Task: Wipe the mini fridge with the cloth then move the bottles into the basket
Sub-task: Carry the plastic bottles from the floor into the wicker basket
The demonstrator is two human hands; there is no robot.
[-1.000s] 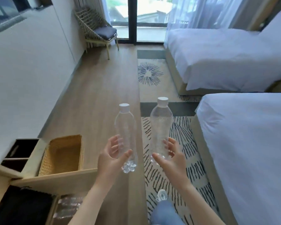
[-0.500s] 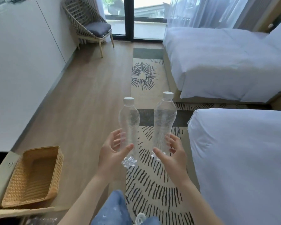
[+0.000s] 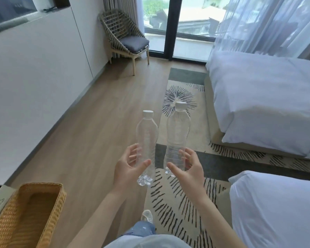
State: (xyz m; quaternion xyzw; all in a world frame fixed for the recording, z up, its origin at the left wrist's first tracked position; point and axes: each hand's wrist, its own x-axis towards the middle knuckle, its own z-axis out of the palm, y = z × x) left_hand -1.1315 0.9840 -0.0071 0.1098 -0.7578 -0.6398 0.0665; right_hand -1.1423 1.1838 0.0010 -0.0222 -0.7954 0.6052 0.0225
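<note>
Two clear plastic bottles with white caps are held upright in front of me over the floor. My left hand [image 3: 128, 164] grips the lower part of the left bottle [image 3: 147, 135] between thumb and fingers. My right hand [image 3: 188, 167] grips the lower part of the right bottle [image 3: 177, 133] the same way. The woven wicker basket [image 3: 57, 203] stands at the lower left, below and left of my left hand, with nothing visible inside it. The mini fridge and the cloth are out of view.
A white wall unit [image 3: 34, 77] runs along the left. Two white beds [image 3: 267, 108] fill the right side, with a patterned rug [image 3: 179, 194] between them and the wooden floor. A wicker chair [image 3: 125, 38] stands by the glass door at the back.
The view has tilted up and shifted right, so the basket slid to the lower left corner and the cabinet shelves dropped out of view. Both hands still hold the bottles upright.
</note>
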